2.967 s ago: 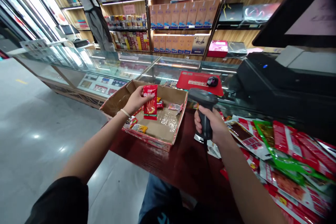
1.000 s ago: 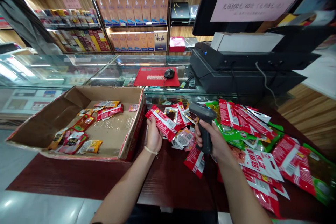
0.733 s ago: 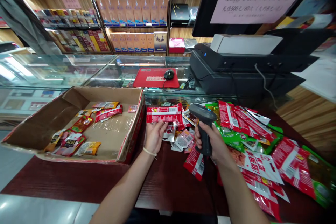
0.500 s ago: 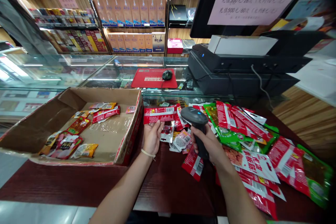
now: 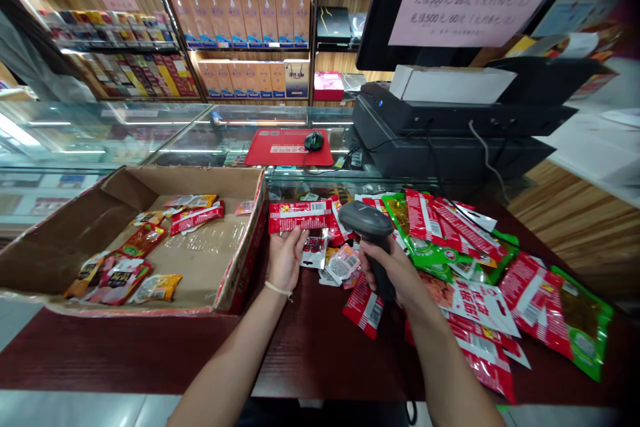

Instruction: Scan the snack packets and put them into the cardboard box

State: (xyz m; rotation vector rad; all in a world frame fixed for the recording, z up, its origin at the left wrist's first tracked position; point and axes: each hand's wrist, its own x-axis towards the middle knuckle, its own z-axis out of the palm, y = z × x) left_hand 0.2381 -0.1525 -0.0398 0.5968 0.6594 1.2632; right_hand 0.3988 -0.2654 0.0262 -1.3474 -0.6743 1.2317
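Observation:
My left hand [image 5: 287, 259] is closed on a red snack packet [image 5: 299, 215], held level beside the carton's right wall with its printed back and barcode facing me. In my right hand [image 5: 387, 267] is a black barcode scanner [image 5: 367, 220], gripped by its handle, its head pointing left toward the packet. A small gap separates scanner and packet. Below them lie small white and pink sachets [image 5: 345, 261] and a red packet [image 5: 364, 307]. To the right of my right hand, red packets [image 5: 533, 297] and green-edged packets [image 5: 585, 320] are heaped on the dark red counter [image 5: 310, 360].
An open cardboard carton [image 5: 240, 260] with several snack packets [image 5: 120, 277] stands on the left. Behind are a red mouse pad [image 5: 270, 147], a mouse [image 5: 313, 141], a glass counter [image 5: 180, 140], and black till equipment [image 5: 450, 147] under a monitor [image 5: 373, 13]. A cable [image 5: 487, 160] hangs at right.
The view has shifted slightly, so most things sit a little further left. The scanner's blue light no longer shows. Both hands keep the same holds.

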